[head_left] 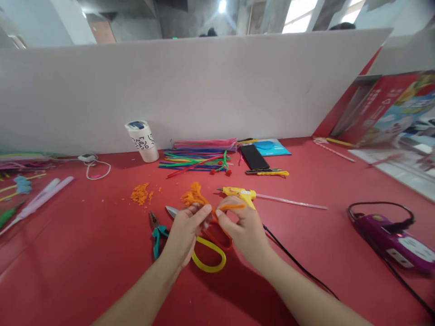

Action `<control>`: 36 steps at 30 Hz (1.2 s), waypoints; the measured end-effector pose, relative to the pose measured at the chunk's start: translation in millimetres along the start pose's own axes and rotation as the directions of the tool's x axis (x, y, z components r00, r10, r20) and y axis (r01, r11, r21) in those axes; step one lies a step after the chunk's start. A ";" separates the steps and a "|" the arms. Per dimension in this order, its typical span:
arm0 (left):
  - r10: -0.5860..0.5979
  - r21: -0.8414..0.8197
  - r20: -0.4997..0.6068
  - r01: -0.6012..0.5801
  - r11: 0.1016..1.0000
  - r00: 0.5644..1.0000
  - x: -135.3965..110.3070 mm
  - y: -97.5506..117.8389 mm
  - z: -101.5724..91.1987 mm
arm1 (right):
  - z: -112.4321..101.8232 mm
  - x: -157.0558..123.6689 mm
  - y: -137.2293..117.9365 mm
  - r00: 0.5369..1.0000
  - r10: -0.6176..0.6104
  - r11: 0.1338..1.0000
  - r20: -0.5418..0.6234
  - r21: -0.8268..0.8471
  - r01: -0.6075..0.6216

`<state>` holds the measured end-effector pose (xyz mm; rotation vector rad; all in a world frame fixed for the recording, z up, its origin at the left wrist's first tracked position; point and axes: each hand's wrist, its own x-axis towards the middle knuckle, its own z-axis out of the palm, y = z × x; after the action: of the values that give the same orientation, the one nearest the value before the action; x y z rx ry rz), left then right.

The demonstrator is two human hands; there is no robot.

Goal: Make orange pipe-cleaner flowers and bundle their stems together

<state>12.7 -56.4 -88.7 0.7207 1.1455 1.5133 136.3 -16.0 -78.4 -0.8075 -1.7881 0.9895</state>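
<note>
An orange pipe-cleaner piece (194, 194), bushy at its far end, is pinched between the thumb and fingers of my left hand (183, 231). My right hand (247, 228) is closed on an orange pipe-cleaner stem (235, 207) close beside it, its end poking out to the right. Where the two pieces meet is hidden by my fingertips. Below my hands lie scissors (210, 270) with a yellow and a red handle, partly covered. Teal-handled pliers (157, 235) rest left of my left wrist. Behind my right hand is a yellow glue gun (239, 193) with a clear glue stick.
Orange fuzz trimmings (140, 194) lie at the left. Behind are a white tumbler (142, 142), colourful pipe cleaners (195, 160), a black phone (254, 157) and a yellow cutter (272, 173). A purple power strip (394, 242) sits right; its black cable crosses the red table (102, 253).
</note>
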 end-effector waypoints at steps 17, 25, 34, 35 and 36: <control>0.185 0.288 -0.122 -0.144 0.947 0.975 -3.2 4.6 -1.1 | 2.0 -0.7 3.5 0.993 -0.114 0.979 0.022 -0.166 0.116; 0.123 0.135 -0.012 -0.120 0.984 0.992 -4.1 5.1 -1.0 | -0.8 4.2 4.0 0.840 0.434 0.629 0.326 0.558 -0.541; 0.087 0.032 0.073 -0.089 0.995 0.994 -4.0 1.3 -1.5 | -4.4 1.9 8.2 0.677 0.428 0.288 0.599 0.619 -0.730; 0.086 0.036 0.065 -0.089 0.995 0.994 -4.1 1.4 -1.5 | -4.7 1.9 8.1 0.676 0.411 0.271 0.612 0.626 -0.732; 0.085 0.037 0.056 -0.088 0.995 0.995 -4.3 1.5 -1.3 | -4.8 1.9 8.0 0.679 0.397 0.259 0.617 0.635 -0.728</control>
<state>12.1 -60.8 -87.2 0.8427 1.1185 1.5376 140.9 -9.3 -83.4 -0.6181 -0.8844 2.4184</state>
